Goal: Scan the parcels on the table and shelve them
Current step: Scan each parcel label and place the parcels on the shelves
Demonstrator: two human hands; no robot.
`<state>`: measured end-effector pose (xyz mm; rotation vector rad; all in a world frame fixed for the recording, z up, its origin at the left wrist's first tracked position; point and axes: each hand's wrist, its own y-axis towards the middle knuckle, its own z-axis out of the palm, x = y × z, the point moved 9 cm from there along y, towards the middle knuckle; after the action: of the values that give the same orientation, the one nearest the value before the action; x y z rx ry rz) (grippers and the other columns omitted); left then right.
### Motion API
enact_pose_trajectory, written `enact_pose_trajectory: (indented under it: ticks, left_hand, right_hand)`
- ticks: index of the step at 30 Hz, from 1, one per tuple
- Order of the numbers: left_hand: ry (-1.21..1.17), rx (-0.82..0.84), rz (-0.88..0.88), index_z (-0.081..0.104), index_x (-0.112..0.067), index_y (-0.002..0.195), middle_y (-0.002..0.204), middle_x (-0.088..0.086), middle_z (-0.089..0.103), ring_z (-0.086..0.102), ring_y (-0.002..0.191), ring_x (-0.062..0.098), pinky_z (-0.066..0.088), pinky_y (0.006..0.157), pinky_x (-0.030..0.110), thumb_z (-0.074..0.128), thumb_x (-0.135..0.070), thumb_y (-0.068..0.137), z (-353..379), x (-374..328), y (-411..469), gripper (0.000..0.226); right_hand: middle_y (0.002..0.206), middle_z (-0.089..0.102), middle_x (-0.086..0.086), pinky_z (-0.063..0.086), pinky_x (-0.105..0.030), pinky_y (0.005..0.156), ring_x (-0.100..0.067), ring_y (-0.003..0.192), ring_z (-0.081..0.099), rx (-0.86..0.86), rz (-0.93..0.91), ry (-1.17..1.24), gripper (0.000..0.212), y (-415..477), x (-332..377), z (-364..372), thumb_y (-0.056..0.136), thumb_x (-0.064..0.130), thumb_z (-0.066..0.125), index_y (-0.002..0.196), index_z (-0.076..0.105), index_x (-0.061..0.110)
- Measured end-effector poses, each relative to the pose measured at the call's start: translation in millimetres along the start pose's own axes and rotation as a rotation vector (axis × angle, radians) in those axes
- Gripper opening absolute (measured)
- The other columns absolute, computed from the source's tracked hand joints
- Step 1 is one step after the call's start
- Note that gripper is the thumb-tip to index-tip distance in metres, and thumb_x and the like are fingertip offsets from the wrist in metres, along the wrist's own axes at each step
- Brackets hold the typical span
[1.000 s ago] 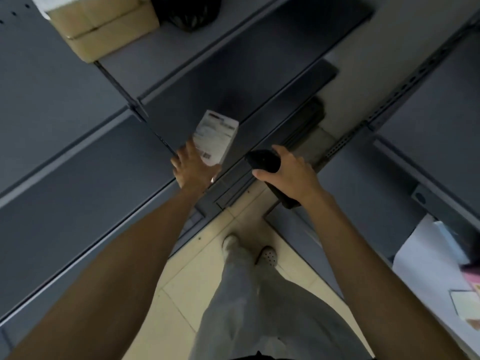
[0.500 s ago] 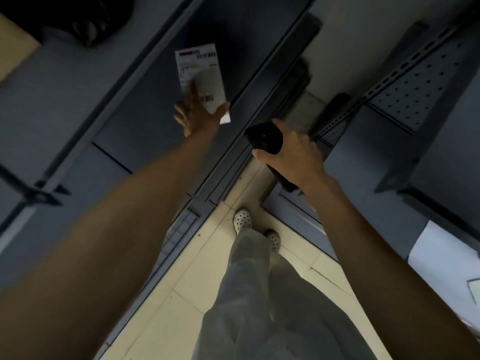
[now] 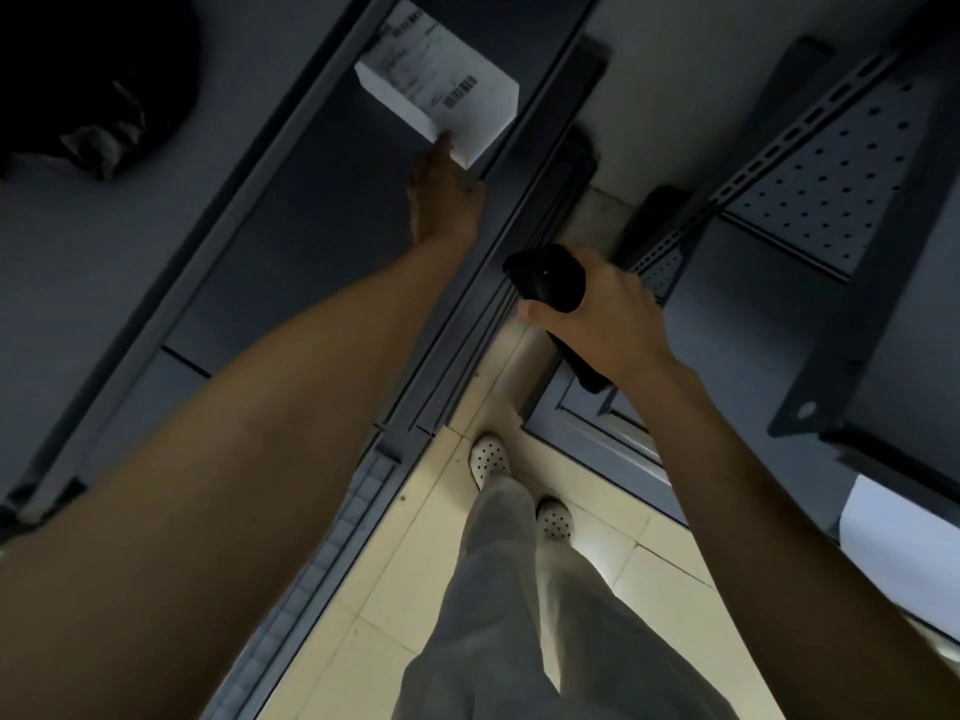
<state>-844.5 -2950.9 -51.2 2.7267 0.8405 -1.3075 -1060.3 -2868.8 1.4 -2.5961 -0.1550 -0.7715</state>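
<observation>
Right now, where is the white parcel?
Head view, top centre: the white parcel lies on the dark grey shelf by its right edge, left hand touching its near corner.

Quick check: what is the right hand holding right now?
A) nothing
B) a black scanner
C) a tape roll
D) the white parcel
B: the right hand grips the black scanner, while the left hand touches the parcel.

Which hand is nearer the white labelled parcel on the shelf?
Left. The left hand touches the near corner of the white parcel; the right hand grips a black scanner off to the lower right, apart from it.
</observation>
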Motion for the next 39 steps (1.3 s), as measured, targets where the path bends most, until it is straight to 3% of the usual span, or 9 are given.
enact_pose_trajectory:
  ticks: [5,10,14,20,24,30,39]
  left_hand:
    - [0.110,0.016,0.062,0.034,-0.015,0.152,0.155,0.008,0.036,0.034,0.141,0.026,0.031,0.116,0.041,0.058,-0.022,0.097,-26.3,27.2,-78.4,0.060]
    - [0.210,0.007,0.045,0.040,-0.015,0.147,0.149,0.011,0.042,0.039,0.135,0.031,0.040,0.108,0.048,0.058,-0.020,0.097,-56.3,84.9,-217.2,0.054]
    - [0.282,-0.021,-0.128,0.038,-0.020,0.148,0.151,0.011,0.038,0.034,0.138,0.031,0.035,0.110,0.048,0.057,-0.021,0.098,-87.5,148.3,-337.1,0.054]
    - [0.493,-0.230,-0.260,0.037,-0.021,0.148,0.150,0.007,0.037,0.034,0.138,0.030,0.029,0.111,0.048,0.060,-0.025,0.094,-177.4,194.4,-501.8,0.059]
    - [0.574,-0.354,-0.448,0.034,-0.027,0.150,0.149,0.004,0.038,0.035,0.137,0.030,0.030,0.110,0.046,0.060,-0.028,0.093,-237.5,238.3,-624.5,0.062]
    - [0.574,-0.579,-0.758,0.039,-0.027,0.148,0.148,0.005,0.042,0.036,0.138,0.030,0.023,0.114,0.045,0.065,-0.032,0.088,-301.4,309.4,-831.5,0.065]
    - [0.526,-0.765,-1.158,0.042,-0.024,0.146,0.146,0.006,0.045,0.037,0.136,0.032,0.025,0.112,0.044,0.064,-0.030,0.090,-357.0,399.5,-1167.9,0.061]
  right_hand:
    - [0.129,0.064,-0.006,0.055,-0.037,0.089,-0.024,0.113,0.063,0.004,-0.112,0.005,0.082,-45.8,16.2,0.1,0.080,0.056,0.074,0.148,0.044,0.022]
    - [0.136,0.061,-0.006,0.049,-0.033,0.090,-0.025,0.120,0.059,0.065,-0.291,-0.060,0.081,-129.5,32.5,10.8,0.081,0.053,0.075,0.148,0.043,0.021]
    - [0.136,0.061,-0.003,0.047,-0.033,0.093,-0.025,0.121,0.059,0.124,-0.489,-0.157,0.079,-211.2,51.1,30.1,0.080,0.054,0.075,0.147,0.046,0.023]
    - [0.141,0.059,0.001,0.049,-0.037,0.095,-0.024,0.125,0.058,0.240,-0.826,-0.268,0.080,-338.2,107.3,86.3,0.081,0.057,0.072,0.148,0.045,0.025]
    - [0.142,0.058,0.003,0.048,-0.039,0.096,-0.022,0.126,0.057,0.366,-1.072,-0.310,0.081,-437.5,152.2,138.7,0.079,0.057,0.073,0.149,0.045,0.026]
    - [0.142,0.057,-0.002,0.048,-0.039,0.093,-0.028,0.125,0.057,0.536,-1.387,-0.455,0.096,-593.9,198.7,222.7,0.082,0.062,0.068,0.158,0.023,0.025]
    - [0.141,0.057,-0.005,0.047,-0.042,0.096,-0.031,0.125,0.055,0.851,-1.692,-0.428,0.090,-892.5,232.4,354.8,0.081,0.059,0.071,0.154,0.030,0.027]
